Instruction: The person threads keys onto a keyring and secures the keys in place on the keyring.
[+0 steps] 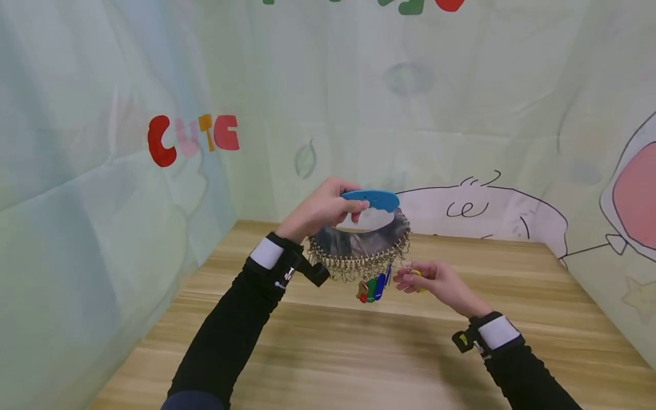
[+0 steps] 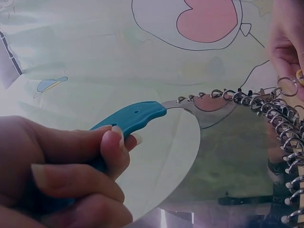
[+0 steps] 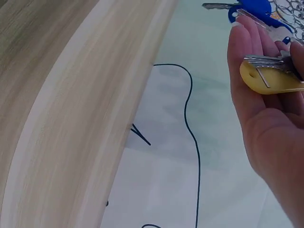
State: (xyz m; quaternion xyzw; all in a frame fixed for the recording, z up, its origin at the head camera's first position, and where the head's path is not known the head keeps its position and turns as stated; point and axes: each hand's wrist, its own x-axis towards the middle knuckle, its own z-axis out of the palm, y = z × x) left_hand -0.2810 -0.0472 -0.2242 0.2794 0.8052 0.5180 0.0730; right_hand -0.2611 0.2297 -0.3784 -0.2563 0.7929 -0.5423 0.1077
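My left hand (image 1: 324, 206) grips the blue handle (image 1: 379, 200) of a large metal key hoop (image 1: 359, 245), held up over the table. Many small hooks line the hoop's lower edge. Several keys with coloured tags hang at its front right, among them a blue tag (image 1: 380, 286) and a green tag (image 1: 371, 290). Just right of them, my right hand (image 1: 443, 283) holds a yellow key tag (image 3: 259, 84) with a silver key (image 3: 266, 61) against its fingers. In the left wrist view, a split ring (image 2: 287, 87) at these fingers overlaps the hooks.
Beneath both hands lies a wood-grain table (image 1: 328, 353). A pale printed curtain (image 1: 328, 85) with letters and cartoon outlines rises behind it and along the sides. Each wrist carries a strapped camera, such as the left wrist camera (image 1: 312, 272).
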